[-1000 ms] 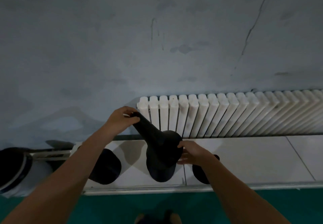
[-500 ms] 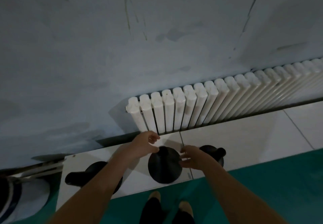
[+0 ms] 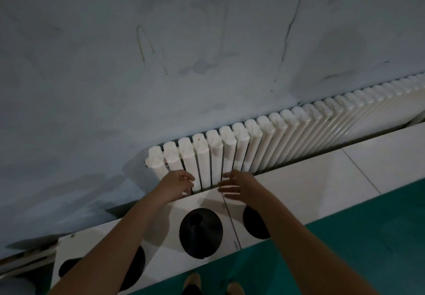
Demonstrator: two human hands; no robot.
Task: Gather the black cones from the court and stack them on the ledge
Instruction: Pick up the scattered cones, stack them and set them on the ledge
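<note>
A black cone stands upright on the white tiled ledge, seen from above with its narrow top facing me. Another black cone stands to its right, partly hidden by my right forearm. A third black cone lies at the ledge's left end, mostly behind my left forearm. My left hand hovers above the ledge near the radiator with loosely curled fingers and holds nothing. My right hand is beside it, fingers spread, also empty. Both hands are apart from the middle cone.
A white ribbed radiator runs along the grey wall behind the ledge. The green court floor lies below the ledge, and my feet stand at its edge. A pale object sits at the far left.
Both hands have let go of the middle cone and lifted away toward the radiator. The cone now stands alone on the ledge. My view has shifted left and closer.
</note>
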